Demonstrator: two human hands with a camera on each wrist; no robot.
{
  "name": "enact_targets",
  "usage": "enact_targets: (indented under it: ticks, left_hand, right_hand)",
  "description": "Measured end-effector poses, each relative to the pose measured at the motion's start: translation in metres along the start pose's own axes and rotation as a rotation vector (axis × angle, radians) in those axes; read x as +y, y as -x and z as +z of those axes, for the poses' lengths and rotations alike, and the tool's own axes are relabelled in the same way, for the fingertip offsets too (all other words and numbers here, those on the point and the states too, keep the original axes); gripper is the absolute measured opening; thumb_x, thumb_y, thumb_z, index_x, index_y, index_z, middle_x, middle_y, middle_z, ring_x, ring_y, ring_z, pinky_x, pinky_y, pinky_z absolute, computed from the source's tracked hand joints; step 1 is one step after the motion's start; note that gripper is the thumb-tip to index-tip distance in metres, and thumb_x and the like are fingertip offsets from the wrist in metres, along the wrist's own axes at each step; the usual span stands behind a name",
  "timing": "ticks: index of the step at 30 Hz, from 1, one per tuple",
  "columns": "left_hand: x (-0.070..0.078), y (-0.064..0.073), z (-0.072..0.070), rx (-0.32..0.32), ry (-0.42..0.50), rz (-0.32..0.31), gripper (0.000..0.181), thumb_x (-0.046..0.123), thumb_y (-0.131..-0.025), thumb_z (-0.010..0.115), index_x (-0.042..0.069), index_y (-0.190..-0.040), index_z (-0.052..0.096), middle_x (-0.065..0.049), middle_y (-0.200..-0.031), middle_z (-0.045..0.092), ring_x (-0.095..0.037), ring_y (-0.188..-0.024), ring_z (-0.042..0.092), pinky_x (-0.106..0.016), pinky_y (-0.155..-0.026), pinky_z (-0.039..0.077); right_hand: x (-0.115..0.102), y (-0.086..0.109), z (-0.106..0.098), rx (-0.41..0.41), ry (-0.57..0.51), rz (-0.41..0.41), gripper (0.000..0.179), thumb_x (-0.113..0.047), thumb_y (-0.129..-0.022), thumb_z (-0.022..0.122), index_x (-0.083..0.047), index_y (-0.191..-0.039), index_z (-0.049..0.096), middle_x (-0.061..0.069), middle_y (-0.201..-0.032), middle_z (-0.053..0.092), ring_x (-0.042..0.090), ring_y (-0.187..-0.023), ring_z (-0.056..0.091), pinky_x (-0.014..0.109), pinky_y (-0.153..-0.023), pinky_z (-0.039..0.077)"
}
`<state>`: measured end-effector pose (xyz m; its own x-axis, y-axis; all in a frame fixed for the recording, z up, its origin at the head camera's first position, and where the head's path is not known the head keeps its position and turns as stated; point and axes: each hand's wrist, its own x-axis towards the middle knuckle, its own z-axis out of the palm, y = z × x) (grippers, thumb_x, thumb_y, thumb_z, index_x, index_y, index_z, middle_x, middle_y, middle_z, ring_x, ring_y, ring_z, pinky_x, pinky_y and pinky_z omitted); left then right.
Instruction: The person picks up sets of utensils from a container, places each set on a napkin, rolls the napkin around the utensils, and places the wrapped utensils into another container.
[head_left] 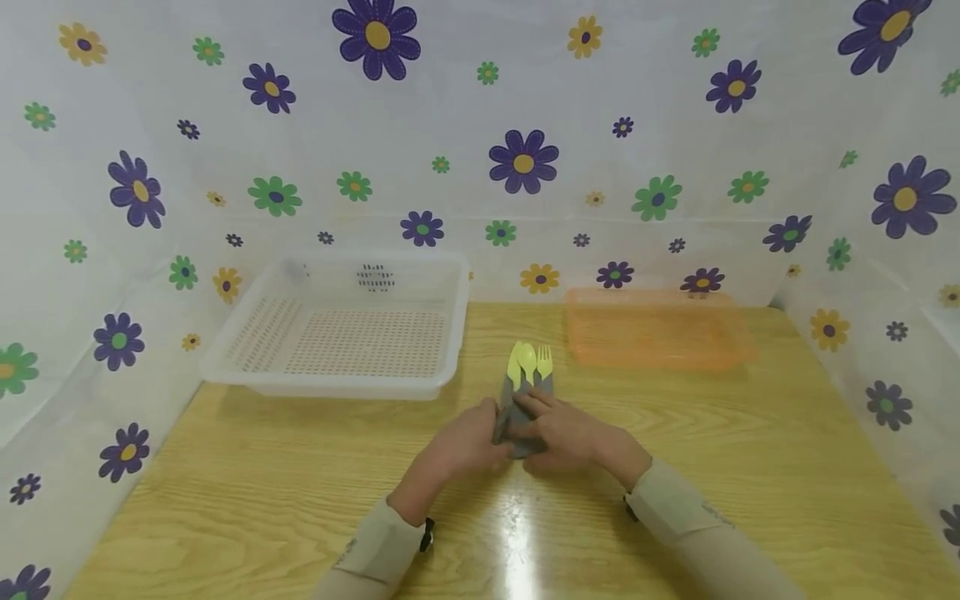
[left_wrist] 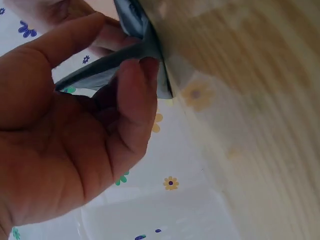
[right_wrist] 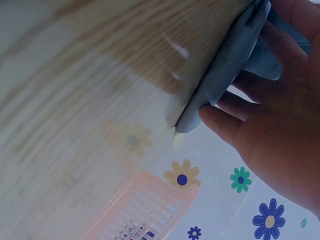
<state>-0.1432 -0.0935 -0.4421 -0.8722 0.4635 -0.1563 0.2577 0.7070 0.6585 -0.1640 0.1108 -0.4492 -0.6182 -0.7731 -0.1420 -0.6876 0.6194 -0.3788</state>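
Note:
A yellow-green knife (head_left: pixel 513 365), spoon (head_left: pixel 528 362) and fork (head_left: pixel 544 362) lie side by side, their heads sticking out of a grey cloth-like wrap or pouch (head_left: pixel 519 415). Their handles are hidden in it. My left hand (head_left: pixel 474 437) is at its left side, where the curled fingers and thumb pinch a raised grey flap (left_wrist: pixel 112 64). From the right, my right hand (head_left: pixel 573 433) rests on the grey material (right_wrist: pixel 216 82) with its fingers extended and spread. Both hands cover much of the wrap's lower part.
A white perforated basket (head_left: pixel 337 385) stands at the back left of the wooden table (head_left: pixel 300 517). An orange slotted basket (head_left: pixel 660 358) sits at the back right. A flower-printed sheet (head_left: pixel 450 108) hangs behind the table and along both sides.

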Motion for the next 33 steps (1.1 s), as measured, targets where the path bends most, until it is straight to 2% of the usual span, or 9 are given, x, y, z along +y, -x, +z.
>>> enact_targets:
  ticks: [5,8,10,14,17,21,24,28,33]
  left_hand:
    - [0.002,-0.001,0.007,0.055,-0.262,-0.041,0.016,0.012,-0.089,0.067,-0.001,-0.091,0.058,-0.005,-0.071,0.054,-0.015,-0.059,0.047,-0.03,-0.051,0.041]
    - [0.007,-0.001,0.009,0.076,-0.36,-0.071,0.014,0.013,-0.089,0.067,0.002,-0.082,0.06,-0.006,-0.068,0.056,-0.015,-0.057,0.049,-0.033,-0.051,0.043]
    - [0.01,-0.001,0.009,0.079,-0.389,-0.079,0.014,0.012,-0.088,0.067,0.004,-0.078,0.06,-0.006,-0.067,0.057,-0.016,-0.057,0.05,-0.034,-0.05,0.044]
    - [0.015,-0.001,0.008,0.088,-0.413,-0.07,0.014,0.009,-0.087,0.065,0.007,-0.074,0.059,-0.005,-0.066,0.057,-0.016,-0.056,0.05,-0.035,-0.049,0.045]
    - [0.016,-0.002,0.007,0.098,-0.411,-0.065,0.013,0.007,-0.086,0.064,0.008,-0.074,0.059,-0.006,-0.069,0.059,-0.017,-0.059,0.054,-0.037,-0.051,0.047]
    - [0.016,-0.003,0.008,0.103,-0.432,-0.046,0.006,0.008,-0.088,0.063,0.002,-0.087,0.066,-0.011,-0.083,0.062,-0.022,-0.071,0.061,-0.039,-0.059,0.051]
    - [0.017,-0.004,0.009,0.104,-0.428,-0.023,0.016,0.011,-0.091,0.063,-0.002,-0.1,0.067,-0.013,-0.093,0.06,-0.026,-0.079,0.062,-0.04,-0.063,0.053]
    - [0.019,-0.005,0.009,0.104,-0.403,0.014,0.023,0.013,-0.093,0.064,-0.003,-0.109,0.065,-0.015,-0.098,0.061,-0.027,-0.084,0.062,-0.04,-0.067,0.054]
    - [0.02,-0.004,0.011,0.09,-0.396,0.086,0.022,0.014,-0.096,0.064,-0.002,-0.111,0.064,-0.017,-0.102,0.062,-0.027,-0.091,0.063,-0.039,-0.073,0.054]
  right_hand:
    - [0.0,0.001,0.0,0.034,-0.011,-0.03,0.04,-0.029,-0.097,0.064,-0.012,-0.134,0.064,0.029,-0.156,0.028,0.047,-0.146,0.019,0.059,-0.113,0.027]
    - [-0.001,-0.001,0.0,0.062,0.007,-0.052,0.036,-0.029,-0.099,0.061,-0.016,-0.133,0.065,0.029,-0.154,0.033,0.048,-0.145,0.023,0.059,-0.113,0.027]
    - [-0.001,-0.002,0.001,0.09,0.046,-0.065,0.032,-0.027,-0.099,0.061,-0.018,-0.13,0.068,0.028,-0.151,0.038,0.047,-0.143,0.029,0.059,-0.111,0.032]
    - [0.0,-0.006,0.004,0.155,0.123,-0.082,0.026,-0.023,-0.097,0.065,-0.02,-0.122,0.073,0.024,-0.142,0.05,0.044,-0.134,0.043,0.06,-0.099,0.044]
    - [-0.001,-0.008,0.005,0.177,0.125,-0.063,0.027,-0.024,-0.095,0.068,-0.019,-0.121,0.073,0.022,-0.14,0.052,0.043,-0.131,0.046,0.061,-0.092,0.047]
    - [-0.002,-0.009,0.008,0.213,0.138,-0.05,0.028,-0.023,-0.092,0.071,-0.015,-0.118,0.073,0.019,-0.135,0.055,0.041,-0.126,0.05,0.059,-0.088,0.05]
    - [-0.002,-0.01,0.009,0.235,0.133,-0.017,0.04,-0.024,-0.091,0.073,-0.004,-0.124,0.066,0.019,-0.133,0.057,0.039,-0.125,0.052,0.056,-0.091,0.05]
    - [-0.002,-0.011,0.011,0.252,0.088,0.031,0.056,-0.027,-0.092,0.073,0.006,-0.131,0.051,0.023,-0.133,0.056,0.04,-0.126,0.051,0.053,-0.098,0.047]
    - [0.0,-0.011,0.013,0.265,0.085,0.024,0.053,-0.029,-0.093,0.071,0.006,-0.129,0.053,0.022,-0.131,0.057,0.038,-0.12,0.056,0.049,-0.096,0.049]
